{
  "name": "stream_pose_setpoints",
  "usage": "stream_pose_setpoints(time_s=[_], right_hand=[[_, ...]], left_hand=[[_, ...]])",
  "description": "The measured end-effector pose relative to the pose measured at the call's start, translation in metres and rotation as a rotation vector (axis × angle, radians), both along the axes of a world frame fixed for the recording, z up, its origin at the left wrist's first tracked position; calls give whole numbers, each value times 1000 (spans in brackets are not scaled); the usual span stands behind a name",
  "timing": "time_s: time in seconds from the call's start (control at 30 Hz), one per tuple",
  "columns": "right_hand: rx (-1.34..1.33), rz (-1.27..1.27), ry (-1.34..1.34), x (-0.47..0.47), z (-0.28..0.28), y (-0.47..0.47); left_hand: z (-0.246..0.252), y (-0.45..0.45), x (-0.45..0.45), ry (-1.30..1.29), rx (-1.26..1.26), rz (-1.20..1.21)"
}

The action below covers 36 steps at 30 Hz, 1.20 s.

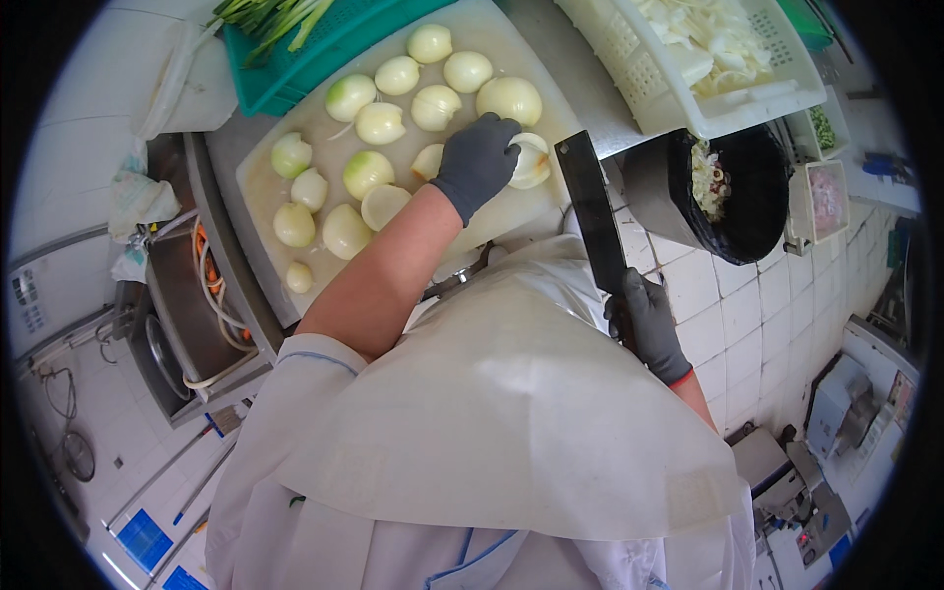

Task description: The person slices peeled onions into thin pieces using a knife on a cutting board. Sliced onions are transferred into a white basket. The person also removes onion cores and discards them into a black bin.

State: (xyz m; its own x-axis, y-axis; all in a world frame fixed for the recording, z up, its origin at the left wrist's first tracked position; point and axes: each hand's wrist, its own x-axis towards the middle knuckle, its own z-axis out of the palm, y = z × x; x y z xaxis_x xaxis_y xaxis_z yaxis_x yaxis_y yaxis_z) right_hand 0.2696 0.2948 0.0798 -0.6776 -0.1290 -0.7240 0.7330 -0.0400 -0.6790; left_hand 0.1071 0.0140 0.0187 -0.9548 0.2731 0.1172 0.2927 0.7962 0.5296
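My left hand (478, 164), in a dark grey glove, reaches over a white cutting board (516, 214). Its fingertips touch a peeled onion piece (532, 162) near the board's right side; whether they grip it is unclear. Beneath the hand's left side lies a partly hidden onion piece (428, 161). Several peeled onions, among them a large one (509, 102) and a greenish one (368, 174), are spread over the board. My right hand (653, 324), gloved too, holds a cleaver (592, 210) by its handle, the dark blade pointing up beside the board's right edge.
A white perforated crate (664, 110) of sliced onion stands at the upper right, above a bin (767, 199) lined with a black bag. A green crate (251, 88) with green onions is at the upper left. Left of the board is a steel sink (173, 273) with a hose.
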Motion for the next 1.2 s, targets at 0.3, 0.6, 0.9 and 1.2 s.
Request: stream_pose_setpoints(time_s=[0.3,0.6,0.9,1.2], right_hand=[[443,428,365,-5,28,6],[746,586,529,-12,24,1],[279,264,220,6,19,-10],[40,51,-43,2,21,-14]], left_hand=[[11,13,1,-73,-153,-61],[10,1,10,-108,21,-134],[1,10,17,-82,-18,2],[-10,10,17,-191,-90,114]])
